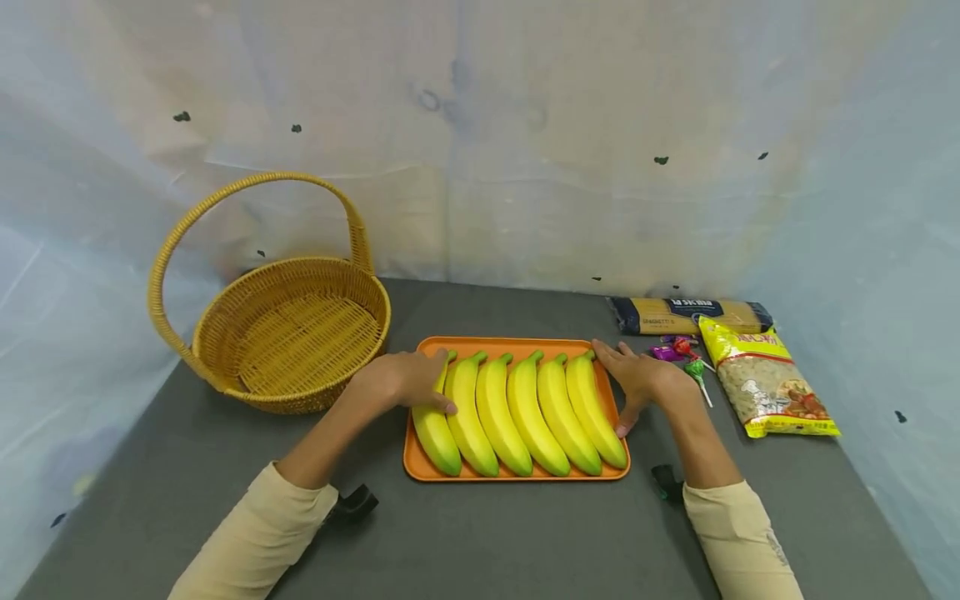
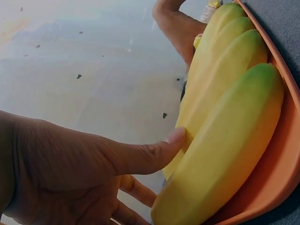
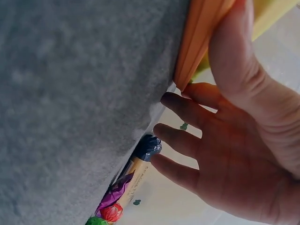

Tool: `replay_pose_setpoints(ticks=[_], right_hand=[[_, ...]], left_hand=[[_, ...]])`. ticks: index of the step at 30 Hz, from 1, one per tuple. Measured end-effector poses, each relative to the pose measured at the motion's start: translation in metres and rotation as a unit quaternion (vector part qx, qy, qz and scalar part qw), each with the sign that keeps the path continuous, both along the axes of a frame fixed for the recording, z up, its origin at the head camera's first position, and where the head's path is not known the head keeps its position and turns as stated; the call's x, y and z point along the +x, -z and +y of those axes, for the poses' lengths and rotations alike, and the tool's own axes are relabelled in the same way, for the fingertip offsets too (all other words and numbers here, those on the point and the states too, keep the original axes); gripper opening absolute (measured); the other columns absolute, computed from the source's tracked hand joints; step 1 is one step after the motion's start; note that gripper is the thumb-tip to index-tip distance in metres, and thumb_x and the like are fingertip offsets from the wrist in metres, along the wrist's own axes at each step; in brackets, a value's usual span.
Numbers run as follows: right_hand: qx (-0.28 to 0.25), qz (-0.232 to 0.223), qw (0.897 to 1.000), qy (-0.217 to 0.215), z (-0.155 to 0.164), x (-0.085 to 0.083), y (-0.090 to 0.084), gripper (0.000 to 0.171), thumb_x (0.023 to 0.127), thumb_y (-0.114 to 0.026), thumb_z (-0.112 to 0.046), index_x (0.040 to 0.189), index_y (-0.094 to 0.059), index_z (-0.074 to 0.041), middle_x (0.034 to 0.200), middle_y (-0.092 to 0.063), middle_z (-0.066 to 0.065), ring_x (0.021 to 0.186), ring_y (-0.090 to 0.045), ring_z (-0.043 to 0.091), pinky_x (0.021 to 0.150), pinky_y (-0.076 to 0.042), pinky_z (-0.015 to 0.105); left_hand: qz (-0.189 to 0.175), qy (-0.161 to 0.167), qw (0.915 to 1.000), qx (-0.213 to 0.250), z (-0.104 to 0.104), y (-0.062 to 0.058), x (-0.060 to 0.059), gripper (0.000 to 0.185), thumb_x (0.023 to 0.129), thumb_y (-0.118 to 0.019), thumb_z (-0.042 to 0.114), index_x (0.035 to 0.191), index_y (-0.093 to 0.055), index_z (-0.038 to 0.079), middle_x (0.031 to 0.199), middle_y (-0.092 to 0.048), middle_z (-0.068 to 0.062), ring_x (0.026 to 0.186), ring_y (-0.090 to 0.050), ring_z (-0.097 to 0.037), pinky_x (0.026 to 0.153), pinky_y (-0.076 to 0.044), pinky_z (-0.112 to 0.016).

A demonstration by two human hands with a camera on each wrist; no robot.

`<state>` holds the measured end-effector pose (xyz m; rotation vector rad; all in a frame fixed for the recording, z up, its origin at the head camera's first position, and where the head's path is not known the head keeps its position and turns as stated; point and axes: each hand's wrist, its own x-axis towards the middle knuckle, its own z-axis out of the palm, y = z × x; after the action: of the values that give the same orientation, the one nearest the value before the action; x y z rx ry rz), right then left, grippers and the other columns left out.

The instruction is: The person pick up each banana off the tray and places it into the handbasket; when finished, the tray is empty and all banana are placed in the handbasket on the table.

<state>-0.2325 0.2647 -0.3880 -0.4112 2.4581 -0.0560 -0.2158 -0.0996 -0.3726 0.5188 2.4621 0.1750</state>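
Several yellow bananas (image 1: pixel 533 417) with green tips lie side by side in a shallow orange tray (image 1: pixel 517 343). My left hand (image 1: pixel 411 380) is over the stem end of the leftmost banana (image 2: pixel 225 150). Its thumb stretches across the top of that banana toward its neighbour, and the other fingers reach past the stem end, partly hidden. At the opposite side, my right hand (image 1: pixel 640 377) is spread around the tray's far right corner. In the right wrist view the thumb lies against the orange side wall, while fairly straight fingers (image 3: pixel 180 140) extend near the corner.
A wicker basket (image 1: pixel 217 333) with a tall handle stands at the left. To the right lie a spaghetti pack (image 1: pixel 667 317), wrapped lollipops (image 1: pixel 695 367) and a yellow food bag (image 1: pixel 772 383). Pale sheeting (image 1: pixel 525 208) hangs behind the grey table (image 1: pixel 517 542).
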Motion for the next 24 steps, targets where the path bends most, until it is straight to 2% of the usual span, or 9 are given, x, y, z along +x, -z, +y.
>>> replay_pose_setpoints(ticks=[4, 8, 16, 20, 24], right_hand=[[0.001, -0.005, 1.0, -0.004, -0.0034, -0.0009, 0.0002, 0.146, 0.067, -0.097, -0.042, 0.168, 0.001, -0.004, 0.172, -0.004, 0.033, 0.153, -0.021, 0.061, 0.117, -0.027, 0.078], [-0.009, -0.014, 1.0, -0.005, -0.0032, 0.0002, -0.0021, 0.146, 0.067, -0.097, -0.039, 0.167, 0.002, -0.002, 0.172, -0.003, 0.033, 0.156, -0.016, 0.059, 0.117, -0.028, 0.077], [0.002, -0.022, 1.0, -0.009, -0.0041, 0.0007, -0.0035, 0.147, 0.068, -0.098, -0.037, 0.166, 0.005, 0.001, 0.172, 0.0, 0.033, 0.158, -0.016, 0.055, 0.12, -0.027, 0.073], [0.005, -0.031, 0.999, -0.002, -0.0053, -0.001, -0.0023, 0.148, 0.069, -0.098, -0.034, 0.166, 0.008, 0.001, 0.172, 0.001, 0.034, 0.158, -0.014, 0.054, 0.12, -0.028, 0.072], [-0.002, -0.038, 0.999, 0.002, -0.0061, -0.001, -0.0008, 0.148, 0.068, -0.098, -0.033, 0.166, 0.009, 0.0, 0.172, 0.003, 0.033, 0.159, -0.011, 0.053, 0.121, -0.027, 0.072]], left_hand=[[-0.003, -0.003, 1.0, 0.0, -0.0018, 0.0007, -0.0005, 0.096, 0.096, -0.07, 0.053, 0.167, -0.021, 0.011, 0.129, -0.069, -0.018, 0.105, -0.07, -0.032, 0.079, -0.053, -0.042], [0.002, 0.002, 1.0, 0.003, -0.0022, 0.0018, -0.0012, 0.095, 0.094, -0.074, 0.051, 0.165, -0.023, 0.012, 0.123, -0.07, -0.018, 0.094, -0.07, -0.029, 0.073, -0.05, -0.04], [-0.005, 0.012, 0.9999, 0.01, -0.002, 0.0009, -0.0023, 0.098, 0.096, -0.073, 0.048, 0.167, -0.018, 0.012, 0.131, -0.07, -0.018, 0.106, -0.07, -0.032, 0.081, -0.052, -0.042], [-0.029, 0.01, 0.9992, 0.026, -0.0027, -0.0001, -0.0049, 0.098, 0.097, -0.073, 0.044, 0.167, -0.014, 0.011, 0.108, -0.073, -0.017, 0.087, -0.07, -0.03, 0.07, -0.05, -0.036], [-0.065, -0.007, 0.996, 0.061, -0.006, 0.0006, -0.0077, 0.095, 0.098, -0.073, 0.039, 0.165, -0.013, 0.01, 0.086, -0.067, -0.014, 0.071, -0.07, -0.032, 0.061, -0.053, -0.034]])
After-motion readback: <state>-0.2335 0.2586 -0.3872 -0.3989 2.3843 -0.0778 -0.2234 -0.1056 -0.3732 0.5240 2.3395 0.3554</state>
